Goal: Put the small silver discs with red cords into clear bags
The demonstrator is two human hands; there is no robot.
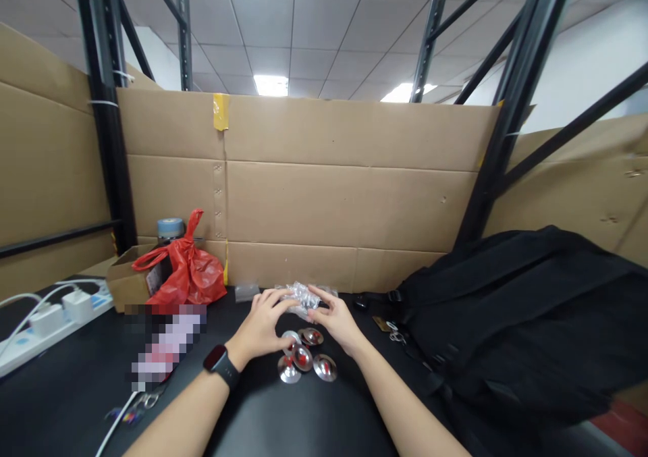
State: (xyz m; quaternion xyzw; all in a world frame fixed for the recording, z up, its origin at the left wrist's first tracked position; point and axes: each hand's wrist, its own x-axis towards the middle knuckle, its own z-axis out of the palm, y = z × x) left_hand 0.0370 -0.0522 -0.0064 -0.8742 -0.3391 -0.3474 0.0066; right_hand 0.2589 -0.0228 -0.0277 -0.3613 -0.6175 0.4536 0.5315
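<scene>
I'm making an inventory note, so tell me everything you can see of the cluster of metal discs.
The metal discs are round, shiny and silvery, with red showing around their centres; whether that is colour or reflection is unclear. At least five lie loosely grouped on the black tabletop, nearer the camera than the crumpled clear plastic. Some overlap. The left grip's thumb reaches the back-left one in view, though contact can't be confirmed.

– Camera, and where?
– One head view, worn on your head, facing forward over the black table (pixel 298 426) to the cardboard wall (pixel 329 204), ceiling (pixel 324 25) above.
– Nearness?
– Close: your left hand (pixel 260 323) and right hand (pixel 338 320) at low centre.
</scene>
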